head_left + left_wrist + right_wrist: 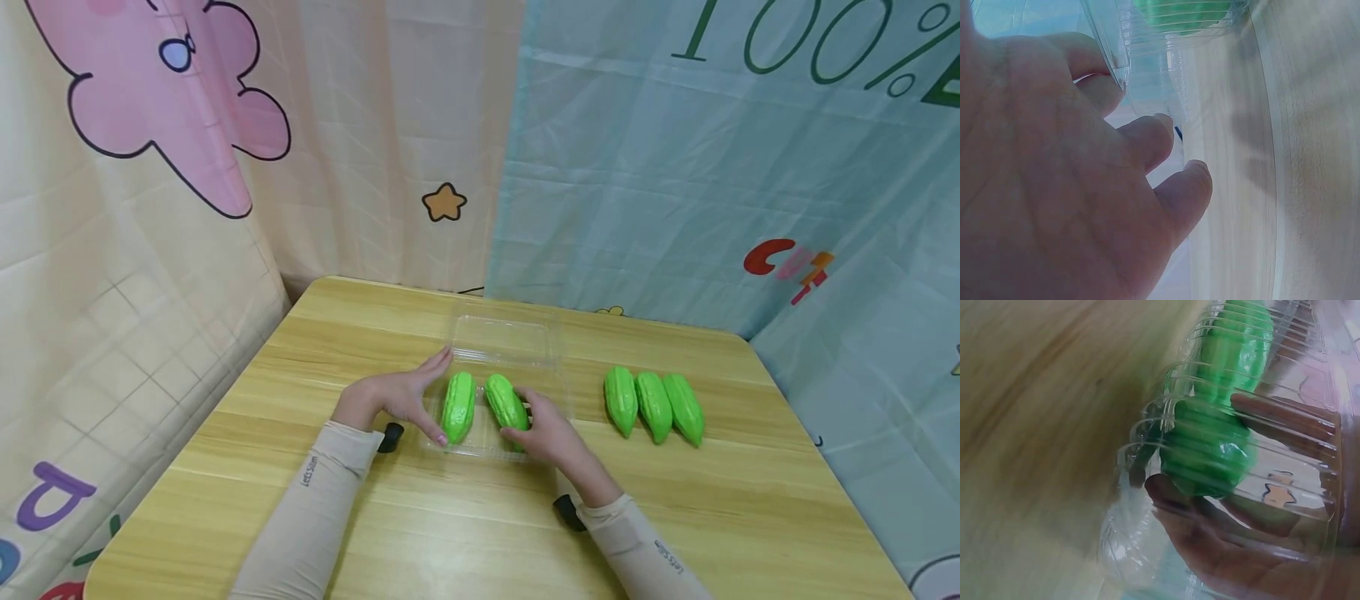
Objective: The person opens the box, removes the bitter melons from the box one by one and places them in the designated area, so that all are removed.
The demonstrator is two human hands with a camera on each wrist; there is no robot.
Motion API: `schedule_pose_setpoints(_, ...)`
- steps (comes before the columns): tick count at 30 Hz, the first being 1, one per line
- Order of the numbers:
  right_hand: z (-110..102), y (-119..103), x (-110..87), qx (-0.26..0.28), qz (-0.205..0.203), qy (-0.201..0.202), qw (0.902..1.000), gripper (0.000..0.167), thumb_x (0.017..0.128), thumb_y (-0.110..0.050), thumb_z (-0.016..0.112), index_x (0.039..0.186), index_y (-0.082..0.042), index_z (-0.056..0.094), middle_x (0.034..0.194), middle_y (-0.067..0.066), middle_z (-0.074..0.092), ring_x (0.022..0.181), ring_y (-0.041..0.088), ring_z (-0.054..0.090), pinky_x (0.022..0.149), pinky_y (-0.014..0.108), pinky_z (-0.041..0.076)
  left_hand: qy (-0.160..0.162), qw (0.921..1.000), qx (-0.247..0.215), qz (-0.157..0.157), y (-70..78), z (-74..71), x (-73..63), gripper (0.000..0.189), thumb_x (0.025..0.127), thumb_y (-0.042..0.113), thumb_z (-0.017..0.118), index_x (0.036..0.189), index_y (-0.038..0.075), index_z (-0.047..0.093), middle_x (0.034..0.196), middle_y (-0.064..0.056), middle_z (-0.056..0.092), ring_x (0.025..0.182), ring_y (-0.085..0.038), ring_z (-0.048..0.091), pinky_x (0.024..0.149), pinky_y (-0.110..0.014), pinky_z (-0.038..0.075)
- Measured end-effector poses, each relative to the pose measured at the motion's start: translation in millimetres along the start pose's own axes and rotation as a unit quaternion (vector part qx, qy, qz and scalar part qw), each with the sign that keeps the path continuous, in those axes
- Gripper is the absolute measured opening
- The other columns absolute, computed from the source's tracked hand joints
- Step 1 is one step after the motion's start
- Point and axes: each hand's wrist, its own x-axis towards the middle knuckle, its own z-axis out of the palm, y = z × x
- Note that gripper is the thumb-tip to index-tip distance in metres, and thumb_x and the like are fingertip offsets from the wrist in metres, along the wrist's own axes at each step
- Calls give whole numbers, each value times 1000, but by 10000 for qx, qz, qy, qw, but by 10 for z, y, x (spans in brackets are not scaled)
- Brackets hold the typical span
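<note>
A clear plastic clamshell box (495, 452) lies on the table with its lid (504, 337) folded back. In it are two bright green ridged toy bitter melons, the left one (459, 408) roughly upright in the head view and the right one (504, 400) slanted. My right hand (551, 429) reaches into the box and grips the slanted melon between thumb and fingers; the right wrist view shows this bitter melon (1207, 450) through the box wall. My left hand (397, 393) touches the box's left side with thumb and fingers spread; in the left wrist view, its fingertips (1107, 94) meet the rim.
Three more bitter melons (654, 407) lie side by side on the wooden table (450, 533), right of the box. Printed curtains (637, 167) hang behind and beside the table. Black wrist straps (567, 512) show at both sleeves.
</note>
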Motion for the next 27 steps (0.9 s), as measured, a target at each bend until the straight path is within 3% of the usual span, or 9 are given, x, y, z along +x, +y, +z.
schedule_pose_setpoints(8,-3,-12,-12,-54,72,-12,10000,68,89,-12,78,144,6,44,136,23,55,119,39,57,97,50,50,-43,9999,95,-66,-24,-6,6,148,64,52,93,159,14,-14,165,-8,-23,151,-29,-8,121,-49,12)
schedule_pose_setpoints(16,2,-9,-24,-42,86,48,9999,65,89,-12,78,144,4,46,134,22,58,116,36,59,95,50,52,-16,9999,106,-14,-16,-4,4,147,65,51,93,160,11,-13,165,-10,-22,151,-33,-7,120,-52,13)
schedule_pose_setpoints(27,-84,-44,-15,727,110,337,9967,67,87,-11,78,145,-1,47,138,20,55,116,38,60,90,46,56,-23,10000,89,-11,1,-5,-4,146,66,46,93,160,12,-13,165,-8,-22,151,-31,-8,121,-50,11)
